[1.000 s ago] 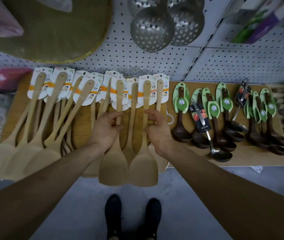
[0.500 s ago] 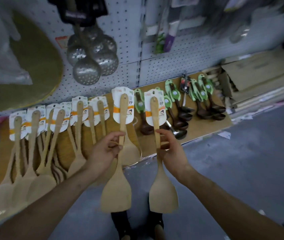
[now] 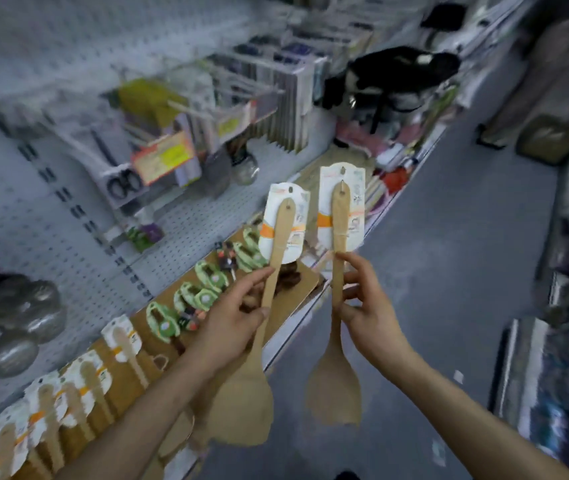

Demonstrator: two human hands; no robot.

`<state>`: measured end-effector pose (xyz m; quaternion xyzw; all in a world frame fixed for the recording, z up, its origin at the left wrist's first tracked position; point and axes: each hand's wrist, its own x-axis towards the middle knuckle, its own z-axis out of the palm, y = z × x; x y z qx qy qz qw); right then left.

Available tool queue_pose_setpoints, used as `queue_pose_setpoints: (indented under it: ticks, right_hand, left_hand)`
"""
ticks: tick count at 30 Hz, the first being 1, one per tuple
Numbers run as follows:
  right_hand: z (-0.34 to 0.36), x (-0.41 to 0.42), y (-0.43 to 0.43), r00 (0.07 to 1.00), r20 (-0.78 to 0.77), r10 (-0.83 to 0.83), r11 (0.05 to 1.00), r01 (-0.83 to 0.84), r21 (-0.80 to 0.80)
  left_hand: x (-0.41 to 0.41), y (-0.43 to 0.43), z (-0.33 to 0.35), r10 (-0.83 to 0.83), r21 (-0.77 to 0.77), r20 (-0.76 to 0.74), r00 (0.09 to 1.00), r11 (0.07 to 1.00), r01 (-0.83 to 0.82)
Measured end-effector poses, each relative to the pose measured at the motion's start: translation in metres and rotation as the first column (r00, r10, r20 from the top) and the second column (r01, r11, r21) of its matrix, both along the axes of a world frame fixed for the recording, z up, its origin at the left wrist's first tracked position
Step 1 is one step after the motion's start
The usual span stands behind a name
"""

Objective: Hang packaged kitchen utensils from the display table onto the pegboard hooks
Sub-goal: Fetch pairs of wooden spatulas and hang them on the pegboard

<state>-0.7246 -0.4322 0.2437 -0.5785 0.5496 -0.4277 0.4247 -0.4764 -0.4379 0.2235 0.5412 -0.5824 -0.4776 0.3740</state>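
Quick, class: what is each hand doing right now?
Left hand: closed on a wooden spatula.
Right hand: closed on another spatula.

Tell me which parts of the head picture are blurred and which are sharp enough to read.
Head view: the shelf goods and the right edge are smeared by motion; the left hand, right hand and both wooden spatulas are fairly sharp; the card print is unreadable; wide-angle distortion bends the pegboard.

Head view – close above both hands; facing forward-down along aisle.
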Motion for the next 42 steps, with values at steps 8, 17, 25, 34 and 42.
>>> queue_pose_setpoints:
  ticks: [8,17,25,34,42]
  right_hand:
    - [0.099,-0.139,-0.053,0.990,-0.091,-0.105,0.967,0.080,-0.243]
    - [0.183,-0.246,-0.120,0.975,-0.098,-0.197,0.909,0.144,-0.392]
    - [0.202,-0.298,-0.225,0.965,-0.073,-0.252,0.884,0.198,-0.424]
    - [0.235,-0.352,-0.341,0.925,-0.134,-0.355,0.853,0.262,-0.451]
    - [0.235,-0.419,-0.416,0.912,-0.126,-0.391,0.837,0.296,-0.461]
  left_hand:
    - [-0.151,-0.090,0.121,-0.121,-0.276,0.013,0.993,0.954,0.120]
    - [-0.254,-0.177,0.200,-0.180,-0.399,0.023,0.983,0.900,0.175]
    - [-0.312,-0.283,0.234,-0.225,-0.463,0.005,0.974,0.863,0.202]
    - [-0.383,-0.419,0.266,-0.317,-0.499,-0.026,0.948,0.826,0.263]
    - [-0.448,-0.504,0.260,-0.355,-0.494,-0.035,0.934,0.819,0.292]
